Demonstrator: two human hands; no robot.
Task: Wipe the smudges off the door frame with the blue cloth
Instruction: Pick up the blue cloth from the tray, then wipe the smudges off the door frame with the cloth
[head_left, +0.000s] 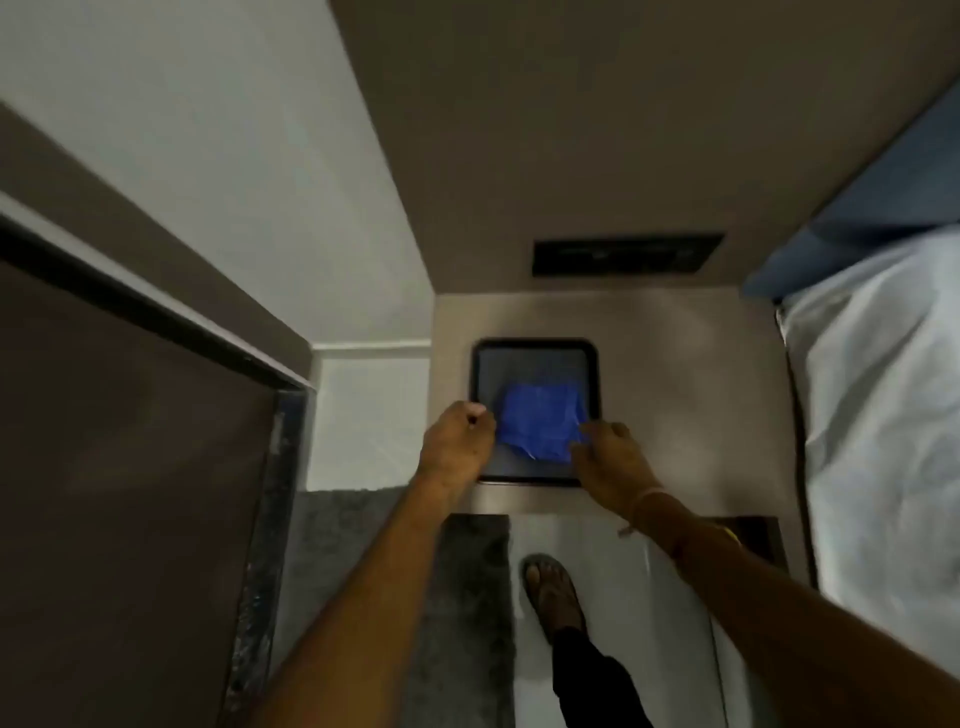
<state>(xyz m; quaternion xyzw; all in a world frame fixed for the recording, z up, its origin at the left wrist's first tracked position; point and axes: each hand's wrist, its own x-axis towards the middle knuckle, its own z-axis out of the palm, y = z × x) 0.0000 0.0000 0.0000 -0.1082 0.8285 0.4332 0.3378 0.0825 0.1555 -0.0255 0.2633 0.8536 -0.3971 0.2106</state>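
Blue cloth (540, 422) lies in dark tray (535, 347), frame centre; left hand (457, 436) fisted, right hand (608, 452) curled, grip unclear; no legible text.

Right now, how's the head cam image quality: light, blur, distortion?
Head view: dim and soft overall; blue cloth is the only saturated patch, lying on the dark tray; left hand and right hand slightly blurred; wide-angle bends the door frame and walls; white bedding is brightest.
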